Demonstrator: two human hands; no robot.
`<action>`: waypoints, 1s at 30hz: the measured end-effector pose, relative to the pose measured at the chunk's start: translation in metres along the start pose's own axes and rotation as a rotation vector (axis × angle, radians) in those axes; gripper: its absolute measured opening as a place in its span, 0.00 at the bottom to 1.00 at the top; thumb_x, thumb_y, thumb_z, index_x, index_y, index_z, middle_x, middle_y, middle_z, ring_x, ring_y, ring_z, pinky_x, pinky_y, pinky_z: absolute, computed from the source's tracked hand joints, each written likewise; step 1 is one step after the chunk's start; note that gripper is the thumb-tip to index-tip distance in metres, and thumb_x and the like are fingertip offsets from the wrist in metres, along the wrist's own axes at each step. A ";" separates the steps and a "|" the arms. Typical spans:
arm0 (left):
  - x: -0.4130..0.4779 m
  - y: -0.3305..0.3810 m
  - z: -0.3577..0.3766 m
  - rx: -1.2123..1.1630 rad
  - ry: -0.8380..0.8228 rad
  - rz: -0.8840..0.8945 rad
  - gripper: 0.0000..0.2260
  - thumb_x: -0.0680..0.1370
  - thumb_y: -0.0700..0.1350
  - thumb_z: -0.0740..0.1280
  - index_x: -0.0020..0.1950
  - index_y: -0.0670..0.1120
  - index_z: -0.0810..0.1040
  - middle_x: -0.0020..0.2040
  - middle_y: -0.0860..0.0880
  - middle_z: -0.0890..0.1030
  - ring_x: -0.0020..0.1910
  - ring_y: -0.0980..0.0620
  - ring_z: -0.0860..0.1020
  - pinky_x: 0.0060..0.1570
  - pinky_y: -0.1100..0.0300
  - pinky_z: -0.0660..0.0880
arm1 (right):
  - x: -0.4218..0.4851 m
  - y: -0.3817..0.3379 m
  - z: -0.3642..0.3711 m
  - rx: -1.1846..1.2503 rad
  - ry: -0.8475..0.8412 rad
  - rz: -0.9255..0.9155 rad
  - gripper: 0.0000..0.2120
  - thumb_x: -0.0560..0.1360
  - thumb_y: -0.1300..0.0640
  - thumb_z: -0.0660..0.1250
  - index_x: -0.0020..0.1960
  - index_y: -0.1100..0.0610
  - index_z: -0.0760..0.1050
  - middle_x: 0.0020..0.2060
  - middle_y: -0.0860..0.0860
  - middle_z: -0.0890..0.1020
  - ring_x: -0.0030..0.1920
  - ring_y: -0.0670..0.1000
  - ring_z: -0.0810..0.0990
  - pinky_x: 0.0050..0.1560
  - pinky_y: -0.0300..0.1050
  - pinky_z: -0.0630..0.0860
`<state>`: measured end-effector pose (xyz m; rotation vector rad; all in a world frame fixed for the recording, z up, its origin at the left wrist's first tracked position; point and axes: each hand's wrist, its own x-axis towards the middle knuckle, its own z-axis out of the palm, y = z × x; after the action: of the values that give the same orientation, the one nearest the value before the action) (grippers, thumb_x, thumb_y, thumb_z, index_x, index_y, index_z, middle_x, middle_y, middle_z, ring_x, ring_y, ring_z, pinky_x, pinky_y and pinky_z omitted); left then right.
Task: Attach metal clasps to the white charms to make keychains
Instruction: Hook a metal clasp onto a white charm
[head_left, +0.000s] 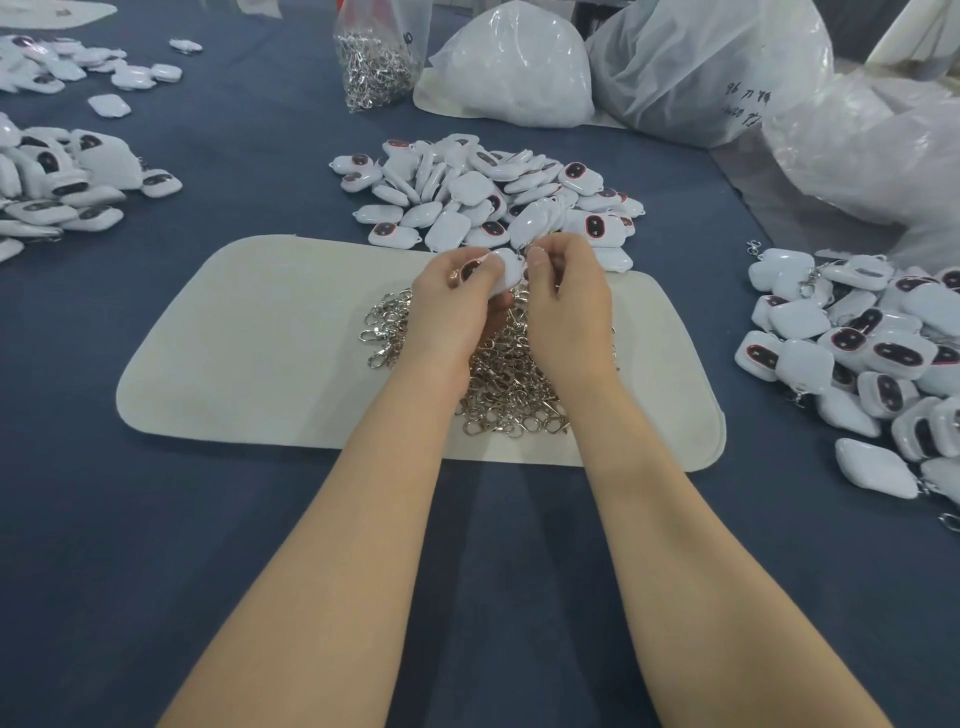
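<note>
A dark blue cloth covers the table (156, 519), and two bare forearms reach across it from the near edge. On the cloth lies a cream mat (234, 364) with rounded corners and a soft, felt-like look. A loose heap of metal clasps (509, 384), shiny and silver with small rings and hooks, is tangled on the mat under the wrists.

Above the heap, the left hand (452, 306) has its fingers curled narrowly around a white charm (506, 267), a glossy, rounded piece of plastic. A dark oval rimmed in pink shows under those fingers; whether it belongs to the same charm is not clear. The right hand (566, 306) is closed tight, its thumb and fingertips pinching a small clasp (531, 251) at the charm's upper corner.

Just beyond the mat is a pile of charms (483, 192), some face up and showing the dark oval. To the right lies a heap of finished keychains (857, 353) with clasps trailing from them, and more charms lie at the left (57, 187).

At the far edge a clear bag of clasps (376, 67) stands upright, beside bulging, crinkled plastic sacks (514, 67) of white goods
</note>
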<state>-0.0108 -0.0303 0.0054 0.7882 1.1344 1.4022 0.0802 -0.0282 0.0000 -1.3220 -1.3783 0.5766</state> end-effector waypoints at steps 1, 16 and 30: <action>0.000 0.000 0.000 0.100 0.025 0.081 0.04 0.79 0.40 0.65 0.51 0.49 0.75 0.43 0.50 0.77 0.29 0.59 0.77 0.33 0.65 0.75 | 0.001 0.001 -0.001 -0.050 -0.020 -0.028 0.04 0.80 0.61 0.59 0.51 0.57 0.72 0.44 0.48 0.77 0.45 0.48 0.75 0.45 0.37 0.69; 0.000 0.002 0.001 -0.002 -0.016 0.096 0.03 0.79 0.39 0.64 0.52 0.45 0.73 0.41 0.49 0.77 0.30 0.58 0.77 0.35 0.63 0.76 | -0.002 -0.003 0.000 0.065 -0.002 0.033 0.06 0.78 0.62 0.62 0.46 0.51 0.72 0.39 0.42 0.77 0.39 0.38 0.75 0.43 0.32 0.72; -0.001 0.008 -0.006 -0.654 -0.137 -0.416 0.06 0.78 0.37 0.64 0.43 0.36 0.75 0.29 0.45 0.79 0.24 0.57 0.77 0.24 0.68 0.75 | -0.004 -0.005 0.000 0.162 0.026 -0.024 0.05 0.78 0.64 0.63 0.49 0.55 0.75 0.36 0.45 0.80 0.37 0.39 0.78 0.42 0.30 0.73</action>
<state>-0.0188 -0.0315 0.0111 0.1599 0.6184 1.2285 0.0772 -0.0327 0.0032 -1.1772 -1.2968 0.6394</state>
